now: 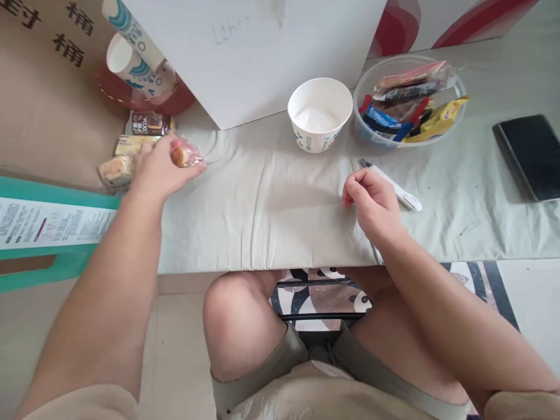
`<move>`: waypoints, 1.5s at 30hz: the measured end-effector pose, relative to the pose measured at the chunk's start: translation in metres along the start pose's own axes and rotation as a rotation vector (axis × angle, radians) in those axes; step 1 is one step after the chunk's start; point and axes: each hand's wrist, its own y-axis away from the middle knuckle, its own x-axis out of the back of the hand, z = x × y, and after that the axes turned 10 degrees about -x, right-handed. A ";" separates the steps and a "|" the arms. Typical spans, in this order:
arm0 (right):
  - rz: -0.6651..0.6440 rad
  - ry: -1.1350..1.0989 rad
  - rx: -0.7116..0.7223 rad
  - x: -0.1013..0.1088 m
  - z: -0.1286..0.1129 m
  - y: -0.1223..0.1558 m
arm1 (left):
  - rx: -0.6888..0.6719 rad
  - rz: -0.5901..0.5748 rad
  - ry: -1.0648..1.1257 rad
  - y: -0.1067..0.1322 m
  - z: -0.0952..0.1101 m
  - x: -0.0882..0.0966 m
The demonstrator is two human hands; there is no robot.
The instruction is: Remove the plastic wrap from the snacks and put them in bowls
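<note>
At the left end of the cloth-covered table, my left hand [154,169] is closed round a small pastry in a clear and pink wrapper [182,153]. The thumb lies along its near side, and the other fingertips are partly hidden. Close to that hand are a brown cocoa packet [151,124], a yellowish packet [131,144] and a wrapped cake [116,174]. My right hand [371,198] is loosely curled above the table's front part, with nothing visible in it. Beside and partly under it lies a white utility knife [405,195], blade end pointing away from me.
A white paper bowl [320,116] stands at the back middle, with whitish contents. To its right is a clear tub [459,111] of several snack packets. A dark phone [531,154] lies far right. Paper cups [140,70] on a red plate [179,102] and a white box [245,70] stand behind.
</note>
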 end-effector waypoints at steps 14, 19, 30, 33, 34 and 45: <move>0.043 0.099 0.068 0.009 -0.003 0.001 | 0.191 0.103 1.283 0.062 0.066 0.001; 0.228 0.425 0.170 0.041 0.005 -0.001 | 0.382 -0.259 1.508 0.083 0.127 -0.042; 0.278 0.811 0.119 0.088 0.038 -0.012 | 0.259 -0.498 1.528 0.077 0.174 -0.095; 0.228 0.625 0.012 0.085 0.023 -0.006 | 0.244 -0.488 1.473 0.073 0.174 -0.096; 0.189 0.535 -0.018 0.083 0.017 -0.003 | 0.251 -0.477 1.461 0.072 0.174 -0.096; -0.229 -0.002 -0.014 0.045 0.007 0.006 | 0.167 -0.686 1.326 0.072 0.185 -0.095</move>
